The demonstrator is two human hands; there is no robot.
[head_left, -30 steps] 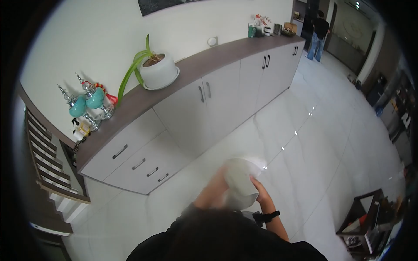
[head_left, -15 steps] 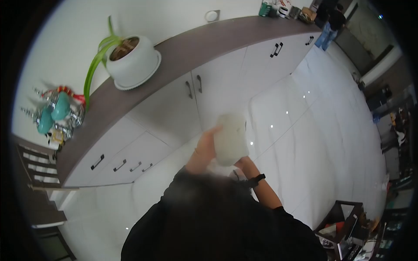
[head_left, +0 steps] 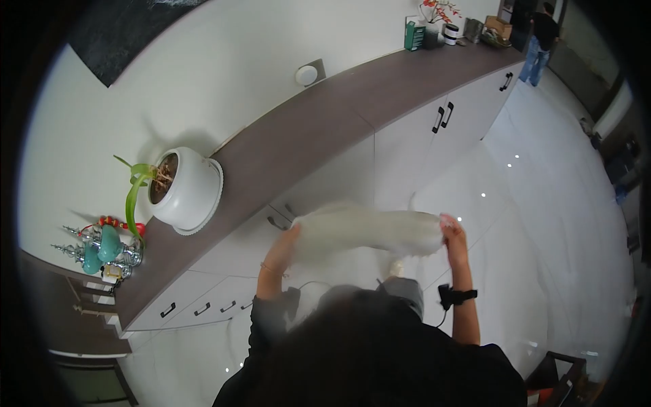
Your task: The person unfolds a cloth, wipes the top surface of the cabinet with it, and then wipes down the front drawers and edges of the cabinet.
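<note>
A pale, off-white cloth-like piece (head_left: 369,229), blurred by motion, is stretched sideways between my two hands in front of the cabinet. My left hand (head_left: 283,247) is closed on its left end. At its right end, my right hand (head_left: 454,237) grips the edge with bent fingers. A black band with a small device is on my right wrist. Below the cloth, a small cream object (head_left: 396,267) shows near a grey item (head_left: 405,292) against my body; I cannot make out what either is.
A long cabinet with a brown top (head_left: 298,146) curves across the view. On it stand a white plant pot (head_left: 190,190), turquoise ornaments (head_left: 108,244), a green box (head_left: 414,35) and a flower vase (head_left: 432,34). A person (head_left: 542,44) stands far back right. A dark rack (head_left: 556,380) is low right.
The pale piece was bunched between my close-set hands and is now spread wide. My hands have moved apart. The view has shifted, with the pot now lower in it.
</note>
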